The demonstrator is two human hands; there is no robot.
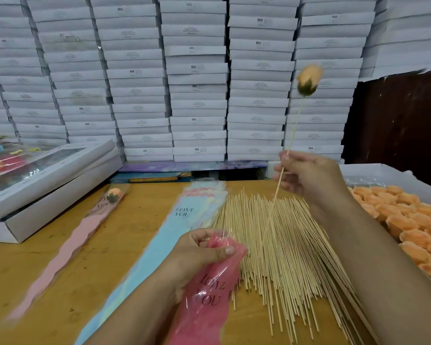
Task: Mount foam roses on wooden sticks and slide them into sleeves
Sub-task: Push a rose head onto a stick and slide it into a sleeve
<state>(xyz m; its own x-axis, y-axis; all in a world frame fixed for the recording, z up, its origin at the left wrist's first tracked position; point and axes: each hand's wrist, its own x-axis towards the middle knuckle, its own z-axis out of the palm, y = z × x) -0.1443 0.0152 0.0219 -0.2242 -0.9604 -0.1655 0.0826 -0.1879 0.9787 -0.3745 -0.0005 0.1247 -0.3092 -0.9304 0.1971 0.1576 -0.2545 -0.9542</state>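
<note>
Above the wooden surface [60,282], the right hand [309,175] pinched a thin wooden stick [280,174] between its fingers, holding it upright and slightly tilted, with a peach foam rose [308,79] mounted on its upper end, blurred against the wall of stacked white boxes [197,78]. Lower down, the left hand [199,255] gripped the open top of a pink sleeve [207,302] printed "LOVE YOU", thumb curled over the clear film. Beside it lay a pile of loose sticks [284,257] and, to its left, a stack of pastel sleeves [159,240]. Further left, a finished rose in a pink sleeve [85,230] rested on the surface, near flat gift boxes [47,175]. At the right edge, a tray of peach roses [408,220] sat just beside the right forearm.
</note>
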